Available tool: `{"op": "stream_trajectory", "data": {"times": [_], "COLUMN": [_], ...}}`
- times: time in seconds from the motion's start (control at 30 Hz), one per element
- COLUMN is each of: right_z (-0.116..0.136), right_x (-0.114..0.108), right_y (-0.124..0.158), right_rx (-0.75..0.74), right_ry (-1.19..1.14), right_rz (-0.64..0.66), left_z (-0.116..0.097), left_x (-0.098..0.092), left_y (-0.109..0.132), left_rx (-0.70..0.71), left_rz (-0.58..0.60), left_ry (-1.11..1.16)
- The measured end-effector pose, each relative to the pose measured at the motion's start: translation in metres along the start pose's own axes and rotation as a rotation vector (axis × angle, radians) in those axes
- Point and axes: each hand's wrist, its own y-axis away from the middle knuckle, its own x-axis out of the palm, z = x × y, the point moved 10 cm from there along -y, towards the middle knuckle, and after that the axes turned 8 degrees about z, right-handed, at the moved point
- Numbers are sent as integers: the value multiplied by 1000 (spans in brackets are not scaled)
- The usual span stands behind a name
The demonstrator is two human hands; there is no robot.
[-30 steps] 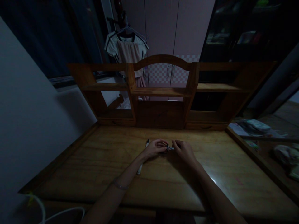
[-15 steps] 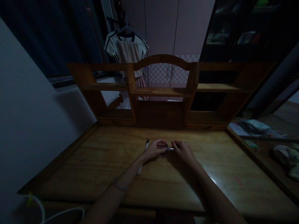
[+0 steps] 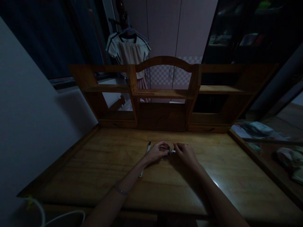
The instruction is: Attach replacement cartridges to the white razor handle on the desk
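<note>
Over the middle of the wooden desk, my left hand [image 3: 157,152] is closed with its fingertips around a small shiny metal piece [image 3: 173,151]. Its left end looks dark and rounded, partly covered by my fingers; I cannot make out its kind. From the other side, my right hand [image 3: 186,153] is closed in a pinch at the bright right end of the same piece. Beneath and beside my left wrist lies a slim white stick [image 3: 141,174] with a dark tip, slanting across the desk; my hand hides part of it.
A wooden shelf unit [image 3: 163,93] with small drawers stands along the back of the desk [image 3: 106,170]. To the left is a white wall [image 3: 35,113]. A white cable [image 3: 66,215] loops at the lower left. Cloths and papers [image 3: 260,129] lie beyond the right edge.
Both hands stay almost in place around the metal piece. It seems slightly turned between my fingers, its left end now showing darker.
</note>
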Motion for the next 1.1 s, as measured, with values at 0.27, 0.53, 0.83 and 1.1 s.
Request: {"op": "stream_trajectory", "data": {"times": [0.27,0.53,0.83,1.1], "right_z": [1,-1,-2,-3], "right_x": [-2,-2,-2,-4], "right_y": [0,0,-1,-1], "right_rx": [-8,-3,13,22], "right_ry": [4,0,-16,-45], "right_rz": [-4,-20,-17,-56], "left_z": [3,0,-1,-4], "left_x": [0,-1,1,5], "left_y": [0,0,1,3], "left_rx": [-4,18,-14,-18], "left_rz": [-6,-14,-5,20], "left_ry": [1,3,64,171]}}
